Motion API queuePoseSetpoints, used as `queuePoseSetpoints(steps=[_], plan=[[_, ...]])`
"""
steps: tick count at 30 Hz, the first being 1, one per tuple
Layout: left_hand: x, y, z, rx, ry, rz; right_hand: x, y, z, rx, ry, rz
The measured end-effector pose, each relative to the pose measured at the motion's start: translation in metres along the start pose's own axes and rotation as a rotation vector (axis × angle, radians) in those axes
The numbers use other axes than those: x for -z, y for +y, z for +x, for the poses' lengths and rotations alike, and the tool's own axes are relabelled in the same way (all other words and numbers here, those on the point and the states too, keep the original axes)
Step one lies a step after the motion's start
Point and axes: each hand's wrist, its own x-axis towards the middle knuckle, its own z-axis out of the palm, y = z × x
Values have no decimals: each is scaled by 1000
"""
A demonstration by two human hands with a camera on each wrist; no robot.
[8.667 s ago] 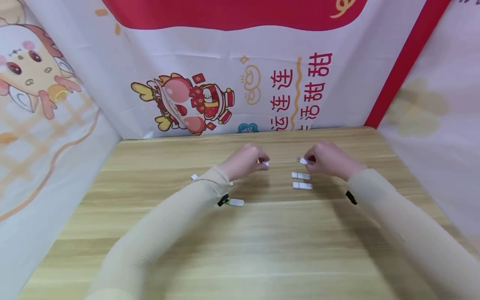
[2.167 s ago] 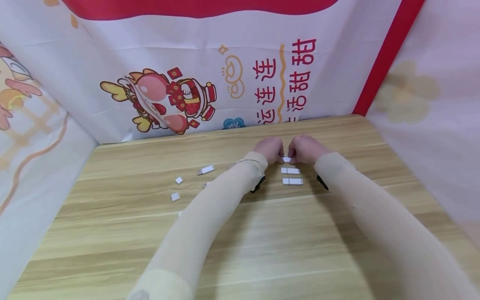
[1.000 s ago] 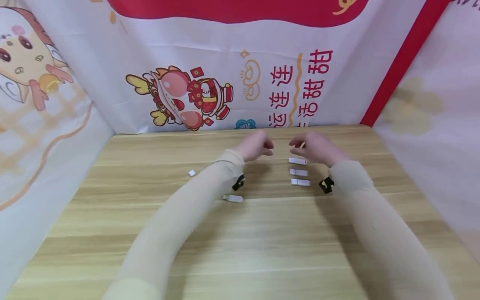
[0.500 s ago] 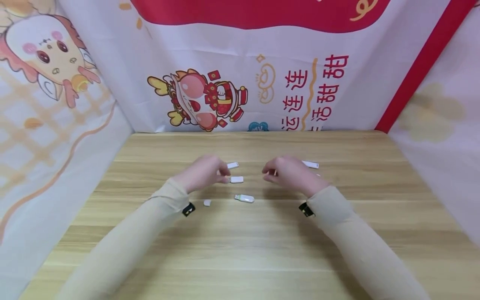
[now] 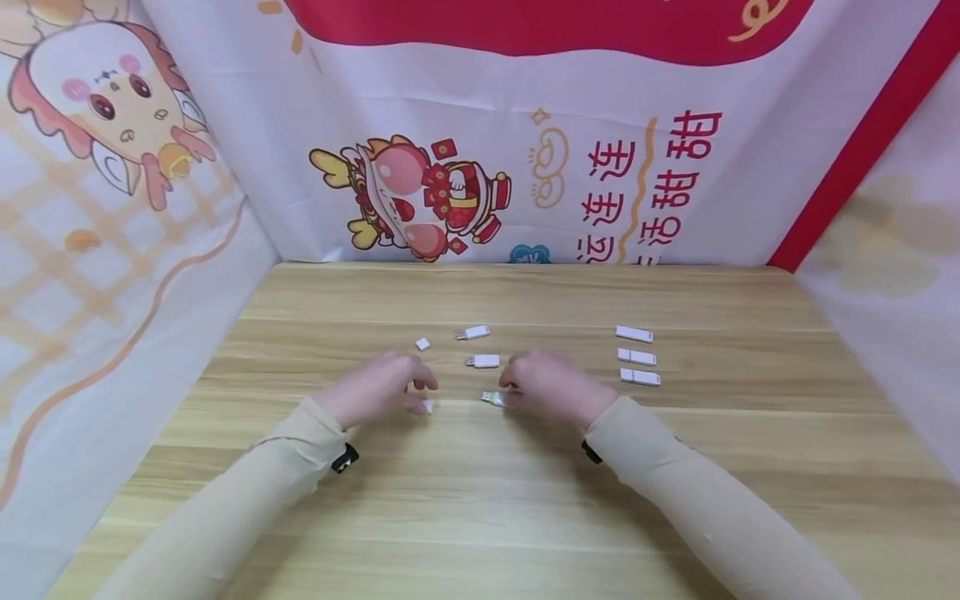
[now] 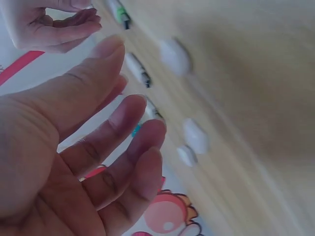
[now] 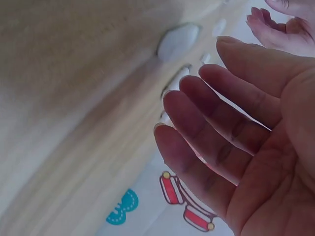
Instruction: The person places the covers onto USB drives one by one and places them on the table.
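Observation:
My left hand [image 5: 382, 387] hovers with loosely bent fingers beside a small white cap [image 5: 427, 406]; the left wrist view shows nothing between the fingertips. My right hand [image 5: 558, 387] is over a white USB stick with green trim [image 5: 492, 398], partly covering its rounded end. In the right wrist view the right fingers [image 7: 211, 132] are spread and relaxed. Two more uncapped USB sticks, a far one [image 5: 474, 332] and a middle one [image 5: 483, 361], lie behind, plugs to the left. One square cap [image 5: 423, 343] lies farther back; another cap [image 6: 196, 136] shows in the left wrist view.
Three capped white USB sticks lie in a column at the right: a back one [image 5: 634, 334], a middle one [image 5: 637, 357] and a front one [image 5: 640, 377]. The wooden table [image 5: 480, 500] ends at a printed cloth wall [image 5: 480, 225].
Earlier my hands held an uncapped USB stick and a cap, then brought them together. That stick now lies capped at the column's back. Both hands have moved left and nearer, and apart.

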Motion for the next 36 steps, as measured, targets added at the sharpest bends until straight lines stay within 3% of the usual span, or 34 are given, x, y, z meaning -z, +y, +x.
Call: queuePoseSetpoints(steps=[7,15,29,36], plan=[[-12,-14,-1,-25,-5,-28,-12,-2,5,-51,-35,-19],[-24,-26,-2,-93,41,2,-14,-6,11,-58,-57,-37],[-31,-17,-3,-94,46,-21,-17,-4,-1,-3,-2,-46],[-36,-9,1,-150,68,72,-10,-2,-14,5,1,-18]])
